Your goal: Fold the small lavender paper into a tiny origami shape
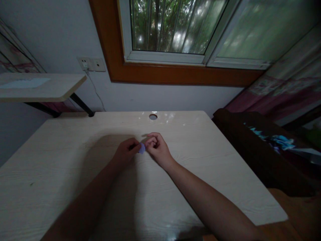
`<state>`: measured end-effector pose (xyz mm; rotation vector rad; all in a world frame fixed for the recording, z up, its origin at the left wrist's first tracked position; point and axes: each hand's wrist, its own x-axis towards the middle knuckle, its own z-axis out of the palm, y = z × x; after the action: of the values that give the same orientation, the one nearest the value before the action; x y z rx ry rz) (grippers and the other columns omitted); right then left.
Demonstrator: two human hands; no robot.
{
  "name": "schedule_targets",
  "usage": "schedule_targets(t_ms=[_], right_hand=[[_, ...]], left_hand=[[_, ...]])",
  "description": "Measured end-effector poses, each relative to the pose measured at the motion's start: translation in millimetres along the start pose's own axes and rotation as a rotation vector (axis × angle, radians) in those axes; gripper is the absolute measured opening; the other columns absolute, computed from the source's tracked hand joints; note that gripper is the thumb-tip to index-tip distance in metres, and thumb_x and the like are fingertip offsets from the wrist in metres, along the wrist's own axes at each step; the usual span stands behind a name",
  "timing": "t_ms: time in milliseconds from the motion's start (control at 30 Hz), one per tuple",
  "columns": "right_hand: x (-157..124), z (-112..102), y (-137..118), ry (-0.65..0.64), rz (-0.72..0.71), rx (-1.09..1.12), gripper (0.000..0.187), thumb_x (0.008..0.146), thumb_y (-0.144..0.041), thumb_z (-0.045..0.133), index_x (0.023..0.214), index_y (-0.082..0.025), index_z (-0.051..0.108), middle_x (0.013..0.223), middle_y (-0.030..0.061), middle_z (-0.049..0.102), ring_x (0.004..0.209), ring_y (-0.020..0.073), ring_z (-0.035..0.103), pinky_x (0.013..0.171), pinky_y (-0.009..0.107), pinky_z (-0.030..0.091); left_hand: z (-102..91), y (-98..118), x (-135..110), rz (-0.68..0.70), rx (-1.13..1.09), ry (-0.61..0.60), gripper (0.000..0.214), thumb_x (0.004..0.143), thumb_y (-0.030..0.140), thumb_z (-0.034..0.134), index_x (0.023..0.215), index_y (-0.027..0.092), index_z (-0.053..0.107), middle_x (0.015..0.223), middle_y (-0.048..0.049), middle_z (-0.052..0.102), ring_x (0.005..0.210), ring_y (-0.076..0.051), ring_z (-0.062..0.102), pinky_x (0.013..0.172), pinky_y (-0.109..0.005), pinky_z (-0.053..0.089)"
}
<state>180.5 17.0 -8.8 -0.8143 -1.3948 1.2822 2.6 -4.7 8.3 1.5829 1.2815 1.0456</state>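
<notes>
Only the head view here, looking down over a pale wooden desk [75, 174]. Both hands meet near the middle of it, a bit toward the far edge. The left hand [127, 150] is curled almost closed, thumb and fingertips pinching the left side of a little blue piece [142, 148]. The right hand [158, 149] is curled up too, fingers folded in toward the palm, and its fingertips grip the right side of the same blue piece. So the piece sits right between the two hands, pinched from both sides, just above the desk top or resting on it, can't tell which. It's tiny and mostly covered by fingers, so no idea what it's made of.

Straight beyond the hands there's a round cable hole [152, 116] near the back edge of the desk. On the left a shelf [50, 88] sticks out from the wall, higher than the desk, and a wall socket [91, 64] above it has a thin cord [96, 93] hanging down. A window [170, 26] with a brown wooden frame is up top, trees behind it. On the right there's a dark chair [250, 147] right next to the desk and a patterned curtain [288, 90].
</notes>
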Motion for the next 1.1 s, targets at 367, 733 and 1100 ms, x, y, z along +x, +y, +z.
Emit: schedule_targets(t_ms=[367, 733, 1100], right_hand=[[0.2, -0.8, 1.5, -0.006, -0.009, 0.011, 0.035, 0.079, -0.019, 0.066, 0.110, -0.024, 0.052, 0.078, -0.0027, 0.064, 0.057, 0.0111, 0.049, 0.056, 0.025, 0.037], [1.0, -1.6, 2.7, 0.003, -0.005, 0.060, 0.030, 0.081, -0.023, 0.066, 0.109, -0.024, 0.054, 0.079, -0.0015, 0.065, 0.064, 0.0124, 0.054, 0.059, 0.026, 0.039], [0.3, -1.8, 0.5, -0.034, 0.010, 0.030, 0.032, 0.082, -0.028, 0.068, 0.111, -0.024, 0.054, 0.082, -0.0011, 0.065, 0.060, 0.0114, 0.051, 0.056, 0.025, 0.038]], left_hand=[[-0.2, 0.2, -0.8, 0.001, 0.008, 0.003, 0.022, 0.083, 0.036, 0.062, 0.073, 0.016, 0.060, 0.068, 0.0012, 0.056, 0.066, -0.013, 0.051, 0.064, -0.024, 0.040], [-0.7, -1.4, 0.3, -0.016, -0.031, 0.016, 0.021, 0.081, 0.034, 0.062, 0.070, 0.016, 0.058, 0.066, 0.0026, 0.053, 0.064, -0.012, 0.049, 0.062, -0.023, 0.038], [-0.3, -4.2, 1.2, -0.020, -0.027, 0.020, 0.023, 0.082, 0.038, 0.063, 0.073, 0.017, 0.061, 0.067, 0.0017, 0.056, 0.064, -0.013, 0.051, 0.062, -0.023, 0.040]])
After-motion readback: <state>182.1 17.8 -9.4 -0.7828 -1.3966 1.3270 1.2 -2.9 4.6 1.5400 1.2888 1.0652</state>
